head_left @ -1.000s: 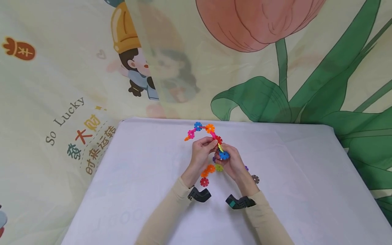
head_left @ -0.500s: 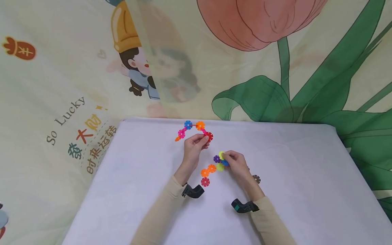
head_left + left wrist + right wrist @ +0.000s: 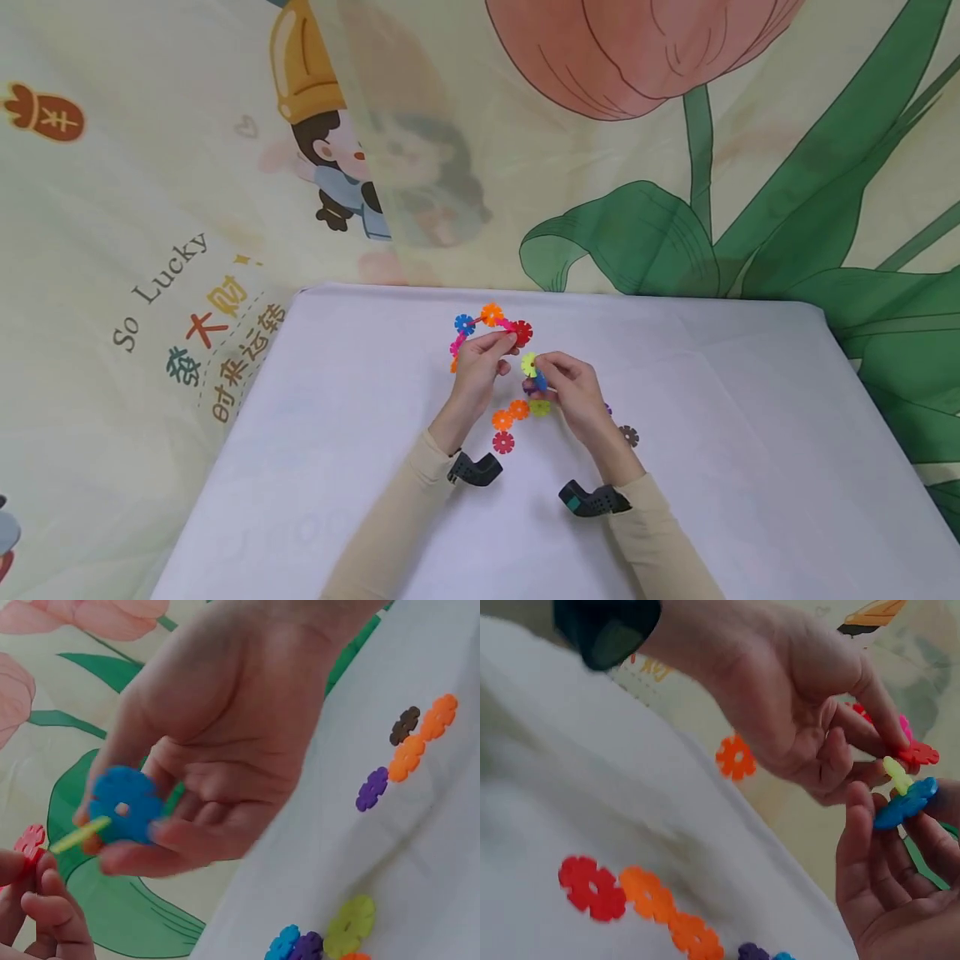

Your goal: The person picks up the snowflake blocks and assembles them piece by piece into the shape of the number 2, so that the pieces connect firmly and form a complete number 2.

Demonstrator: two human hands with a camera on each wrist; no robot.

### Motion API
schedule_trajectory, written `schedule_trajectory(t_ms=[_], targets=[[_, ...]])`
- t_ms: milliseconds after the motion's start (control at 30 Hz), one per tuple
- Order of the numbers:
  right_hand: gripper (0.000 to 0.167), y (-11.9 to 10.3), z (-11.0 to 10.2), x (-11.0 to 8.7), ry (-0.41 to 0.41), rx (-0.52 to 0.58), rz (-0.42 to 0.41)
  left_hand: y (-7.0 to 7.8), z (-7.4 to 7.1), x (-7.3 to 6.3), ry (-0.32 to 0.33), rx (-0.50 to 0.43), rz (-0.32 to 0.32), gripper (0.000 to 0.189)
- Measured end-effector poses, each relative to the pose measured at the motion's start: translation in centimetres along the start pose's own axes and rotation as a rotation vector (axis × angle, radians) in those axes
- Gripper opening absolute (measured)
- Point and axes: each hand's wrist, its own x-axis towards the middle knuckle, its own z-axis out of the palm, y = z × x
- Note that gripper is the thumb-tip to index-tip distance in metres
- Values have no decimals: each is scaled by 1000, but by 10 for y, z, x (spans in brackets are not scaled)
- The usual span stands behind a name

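My left hand (image 3: 478,362) pinches the red disc (image 3: 522,333) at one end of a chain of slotted plastic snowflake discs. Pink, orange and blue discs (image 3: 464,325) follow along it, curving round behind the fingers. In my right hand (image 3: 573,387) is a blue snowflake disc (image 3: 124,804), with a yellow disc (image 3: 897,776) standing edge-on against it. The yellow one points toward the red disc, and a narrow gap separates them in the left wrist view. Fingertips of both hands are close together above the table.
Loose snowflake discs lie on the white table (image 3: 360,467): a red one (image 3: 503,442), orange ones (image 3: 502,420), and a yellow-green one (image 3: 539,407) below the right hand. A brown disc (image 3: 629,436) lies right of the right wrist. A printed cloth hangs behind the table.
My hands moved apart from close together, the yellow and blue discs leaving the red one. They have since come nearer again, and the chain has turned, its far end now partly behind the left hand.
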Motion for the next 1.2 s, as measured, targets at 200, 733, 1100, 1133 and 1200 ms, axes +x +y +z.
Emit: schedule_trajectory(t_ms=[200, 733, 1100, 1133, 1200], targets=[[18, -2, 6, 0, -56, 352, 51, 0, 2, -1, -29, 5, 28, 21], [24, -2, 20, -3, -68, 713, 145, 1, 11, -6, -36, 13, 62, 17], [29, -17, 23, -2, 23, 695, 249, -1, 20, -8, 51, 254, 258, 15], [27, -19, 21, -1, 27, 665, 241, -1, 19, -8, 58, 269, 266, 15], [24, -23, 19, 1, 19, 606, 224, 1, 20, -8, 63, 289, 302, 14]])
